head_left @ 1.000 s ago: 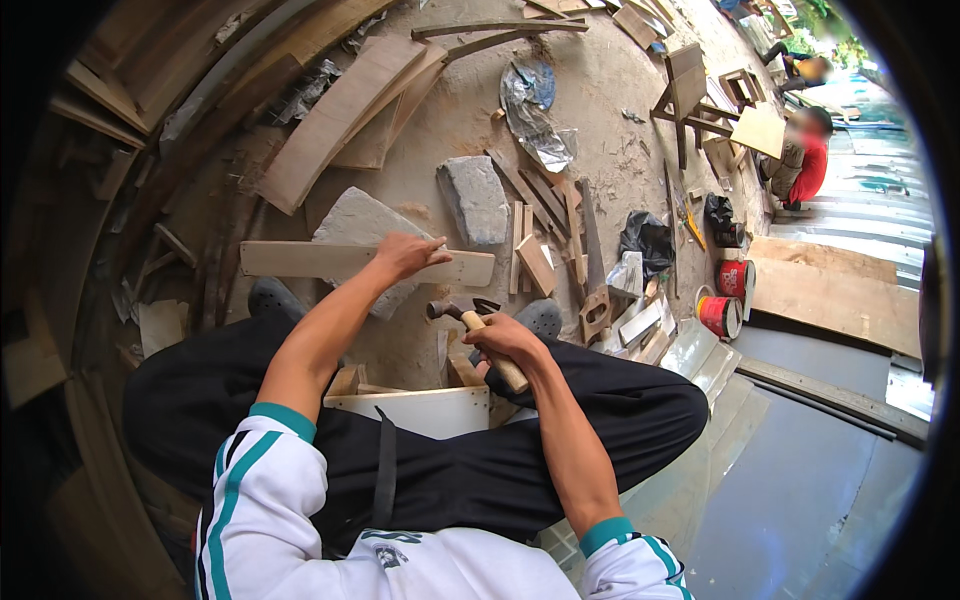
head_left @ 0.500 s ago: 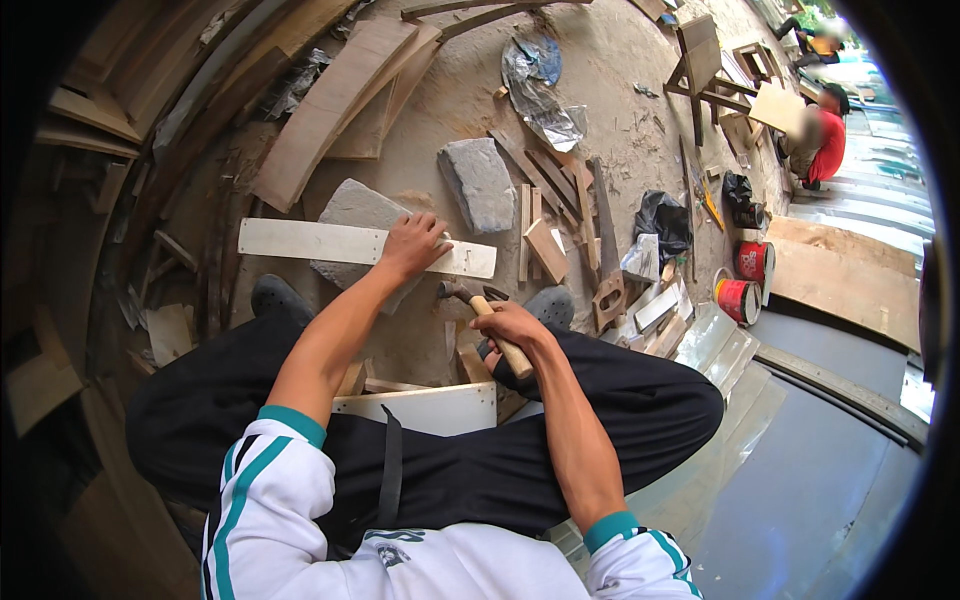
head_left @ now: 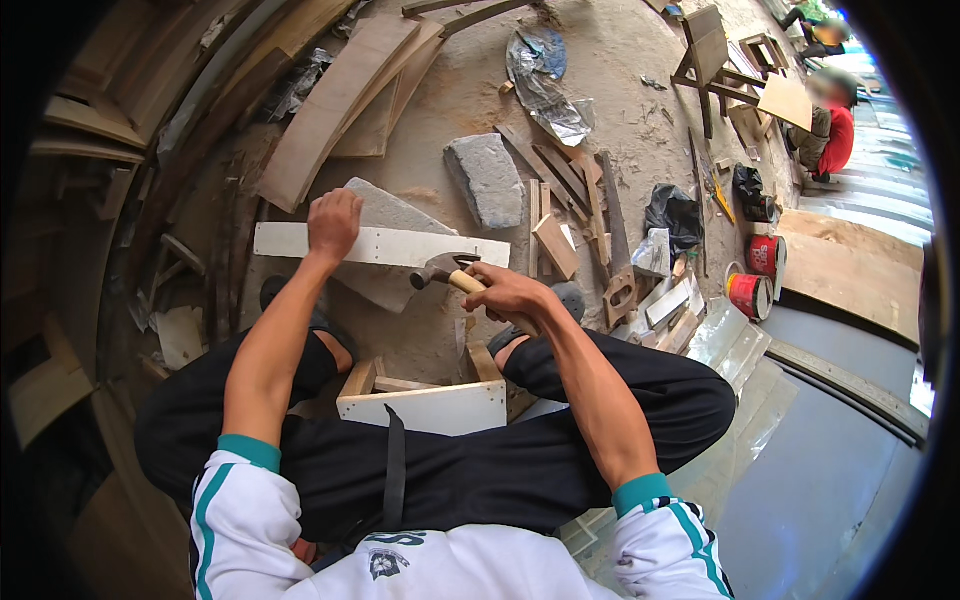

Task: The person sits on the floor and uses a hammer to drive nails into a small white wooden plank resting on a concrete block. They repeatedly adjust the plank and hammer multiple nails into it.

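- The left hand [head_left: 333, 222] lies palm-down on a long, flat, pale white-painted wooden strip [head_left: 400, 246], fingers curled over its far edge and pressing it down near its left end.
- That strip runs left to right across a grey, slanted stone slab [head_left: 385, 240] on the sandy ground; its face is smooth and light, with a few small dark dots along it, and both ends are cut square.
- The right hand [head_left: 510, 295] is clenched around the light wooden handle of a claw hammer [head_left: 447, 272]; the dark metal head sits just below the strip's right part, close to its near edge, whether touching or not I cannot tell.
- Between the person's knees stands a small white-faced wooden box frame [head_left: 425, 400], its bare wooden side pieces rising behind the white panel.
- A dark strap [head_left: 395, 470] hangs down over the black trousers in front of it.
- Beyond the strip lies a rough grey stone block [head_left: 487, 178], and to its right a handsaw [head_left: 615, 240] rests among loose wooden offcuts.
- 2 red tins [head_left: 755, 280] stand near the right side, well apart from the hands.
- Curved brown planks [head_left: 335, 105] lie at the upper left.
- Another person in a red top [head_left: 835, 130] sits far off at the upper right.
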